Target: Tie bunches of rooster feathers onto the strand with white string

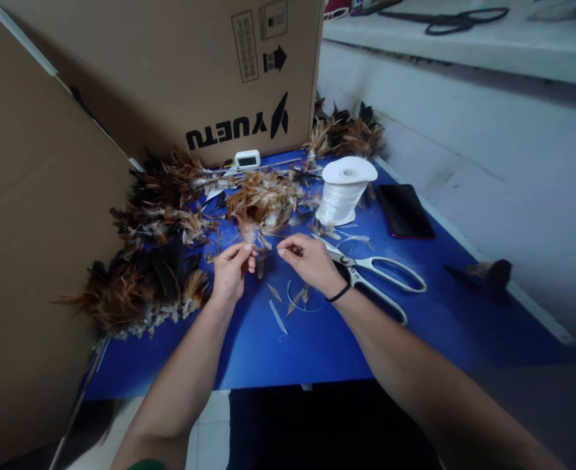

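My left hand [233, 271] is closed in a pinch on what looks like a brown feather [247, 228], its fluffy pale base at my fingertips. To its right, my right hand [310, 258] has thumb and fingers pressed together; anything between them is too small to make out. Just beyond both hands lies a pile of brown and cream feathers [268, 196]. Large scissors [385, 271] with pale handles rest beside my right wrist, blades partly behind the hand. A white spool [339, 196] of ribbon or cord stands behind them.
Bunches of dark brown feathers [145, 287] line the left side of the blue table [288, 359]. A big cardboard box [170, 78] walls off the back. On the right lie a phone [405, 210] and a dark object [496, 277]. A small digital display [247, 159] stands behind.
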Motion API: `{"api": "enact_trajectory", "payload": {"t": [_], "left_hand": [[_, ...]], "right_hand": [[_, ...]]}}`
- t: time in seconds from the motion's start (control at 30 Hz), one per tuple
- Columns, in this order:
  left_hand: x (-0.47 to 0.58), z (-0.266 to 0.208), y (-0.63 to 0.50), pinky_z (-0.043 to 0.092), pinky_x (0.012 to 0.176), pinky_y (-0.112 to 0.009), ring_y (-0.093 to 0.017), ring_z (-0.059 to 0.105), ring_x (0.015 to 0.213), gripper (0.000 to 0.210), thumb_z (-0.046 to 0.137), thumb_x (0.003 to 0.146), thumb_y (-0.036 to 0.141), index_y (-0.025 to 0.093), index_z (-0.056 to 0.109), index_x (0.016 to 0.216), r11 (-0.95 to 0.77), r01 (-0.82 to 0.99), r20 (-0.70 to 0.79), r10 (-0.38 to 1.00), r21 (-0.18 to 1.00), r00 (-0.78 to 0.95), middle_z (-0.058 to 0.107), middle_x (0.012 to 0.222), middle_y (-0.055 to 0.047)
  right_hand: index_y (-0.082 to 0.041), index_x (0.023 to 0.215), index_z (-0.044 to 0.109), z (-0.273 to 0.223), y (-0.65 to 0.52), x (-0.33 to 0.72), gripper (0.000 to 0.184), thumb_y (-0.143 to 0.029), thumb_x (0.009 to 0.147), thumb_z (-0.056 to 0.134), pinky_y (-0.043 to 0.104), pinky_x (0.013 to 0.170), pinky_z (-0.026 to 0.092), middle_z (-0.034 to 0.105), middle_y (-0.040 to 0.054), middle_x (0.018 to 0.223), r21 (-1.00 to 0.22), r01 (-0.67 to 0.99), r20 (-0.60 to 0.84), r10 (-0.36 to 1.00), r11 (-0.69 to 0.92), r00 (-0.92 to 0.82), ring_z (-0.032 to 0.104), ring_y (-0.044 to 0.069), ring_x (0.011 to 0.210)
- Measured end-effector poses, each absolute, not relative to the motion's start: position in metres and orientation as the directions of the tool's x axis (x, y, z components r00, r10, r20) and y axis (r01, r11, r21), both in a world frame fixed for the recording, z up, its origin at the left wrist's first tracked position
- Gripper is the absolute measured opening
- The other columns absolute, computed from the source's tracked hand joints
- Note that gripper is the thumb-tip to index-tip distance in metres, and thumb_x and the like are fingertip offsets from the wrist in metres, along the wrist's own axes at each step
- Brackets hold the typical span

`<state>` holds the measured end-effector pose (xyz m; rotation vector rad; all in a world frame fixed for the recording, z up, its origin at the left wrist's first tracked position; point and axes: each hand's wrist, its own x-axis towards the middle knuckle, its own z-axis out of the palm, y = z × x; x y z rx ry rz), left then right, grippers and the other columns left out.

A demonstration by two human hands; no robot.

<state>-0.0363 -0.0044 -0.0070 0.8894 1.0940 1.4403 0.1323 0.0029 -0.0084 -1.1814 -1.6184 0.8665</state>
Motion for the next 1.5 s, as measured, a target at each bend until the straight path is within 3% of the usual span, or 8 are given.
{"api": "enact_trajectory", "payload": {"t": [0.17, 0.37, 0.67, 0.8, 0.93, 1.03, 1.17, 1.5], "left_hand": [[-0.042, -0.007, 0.001, 0.035, 0.04, -0.016, -0.004, 0.048, 0.044, 0.02, 0.076, 0.062, 0.026, 0.011, 0.068, 0.074, -0.053, -0.325, -0.037, 0.963, 0.944, -0.265, 0.061, 0.061, 0.0], [-0.044, -0.009, 0.004, 0.035, 0.04, -0.016, -0.004, 0.048, 0.044, 0.021, 0.076, 0.062, 0.027, 0.011, 0.067, 0.074, -0.065, -0.336, -0.037, 0.956, 0.94, -0.29, 0.061, 0.061, 0.0], [-0.045, -0.013, 0.003, 0.036, 0.041, -0.017, -0.004, 0.048, 0.045, 0.021, 0.075, 0.062, 0.028, 0.012, 0.068, 0.074, -0.028, -0.332, -0.063, 0.963, 0.943, -0.26, 0.061, 0.061, 0.0], [-0.045, -0.013, 0.002, 0.036, 0.041, -0.017, -0.004, 0.049, 0.046, 0.023, 0.076, 0.061, 0.029, 0.012, 0.067, 0.074, -0.004, -0.345, -0.082, 0.969, 0.939, -0.233, 0.061, 0.062, 0.0], [-0.044, -0.012, 0.0, 0.036, 0.042, -0.016, -0.004, 0.049, 0.046, 0.024, 0.076, 0.062, 0.029, 0.011, 0.067, 0.076, 0.087, -0.381, -0.149, 0.979, 0.92, -0.136, 0.06, 0.062, 0.0], [-0.041, -0.01, -0.004, 0.036, 0.042, -0.016, -0.004, 0.049, 0.047, 0.025, 0.077, 0.062, 0.028, 0.011, 0.067, 0.077, 0.188, -0.395, -0.217, 0.976, 0.899, -0.03, 0.06, 0.063, 0.0], [-0.035, -0.006, -0.009, 0.035, 0.041, -0.015, -0.003, 0.049, 0.047, 0.025, 0.077, 0.062, 0.027, 0.01, 0.067, 0.077, 0.274, -0.387, -0.269, 0.961, 0.88, 0.068, 0.059, 0.063, 0.0], [-0.03, -0.012, -0.012, 0.041, 0.041, -0.019, -0.006, 0.05, 0.044, 0.028, 0.074, 0.065, 0.037, 0.011, 0.067, 0.072, 0.121, -0.161, -0.122, 0.992, 0.98, 0.002, 0.062, 0.06, -0.002]], "right_hand": [[-0.018, 0.081, 0.066, -0.013, -0.001, 0.121, 0.012, -0.015, 0.08, 0.055, 0.033, 0.083, 0.041, 0.064, 0.0059, 0.085, -0.612, 0.648, 0.382, 0.887, 0.454, -0.26, 0.056, 0.018, 0.082], [-0.017, 0.085, 0.066, -0.014, -0.004, 0.096, 0.024, -0.04, 0.078, 0.061, 0.036, 0.079, 0.039, 0.065, 0.0105, 0.091, -0.395, 0.843, 0.26, 0.925, 0.365, -0.278, 0.055, 0.025, 0.091], [-0.013, 0.079, 0.064, -0.006, -0.007, 0.096, 0.017, -0.016, 0.082, 0.047, 0.033, 0.072, 0.04, 0.069, 0.0142, 0.084, -0.399, 0.861, 0.109, 0.948, 0.316, -0.298, 0.062, 0.023, 0.08], [-0.017, 0.073, 0.059, -0.013, 0.0, 0.108, 0.012, -0.019, 0.079, 0.049, 0.029, 0.066, 0.041, 0.066, 0.0068, 0.074, -0.694, 0.681, 0.156, 0.972, 0.233, -0.175, 0.059, 0.017, 0.07], [-0.018, 0.071, 0.054, -0.015, 0.01, 0.122, 0.011, -0.028, 0.074, 0.058, 0.025, 0.053, 0.041, 0.059, -0.0012, 0.059, -0.989, 0.137, 0.043, 0.997, 0.052, -0.065, 0.053, 0.011, 0.053], [-0.016, 0.079, 0.056, -0.009, 0.012, 0.126, 0.023, -0.03, 0.065, 0.068, 0.024, 0.049, 0.04, 0.06, -0.0019, 0.059, -0.991, -0.127, -0.042, 0.998, -0.047, -0.044, 0.054, 0.011, 0.053], [-0.016, 0.085, 0.056, -0.001, 0.008, 0.125, 0.034, -0.027, 0.058, 0.074, 0.023, 0.048, 0.04, 0.062, -0.0019, 0.061, -0.958, -0.281, -0.039, 0.998, -0.05, -0.046, 0.058, 0.012, 0.057], [-0.015, 0.073, 0.063, -0.005, 0.004, 0.12, 0.019, -0.031, 0.066, 0.071, 0.025, 0.049, 0.044, 0.064, 0.0017, 0.064, -0.976, -0.178, 0.13, 0.991, 0.123, -0.03, 0.057, 0.013, 0.057]]}}
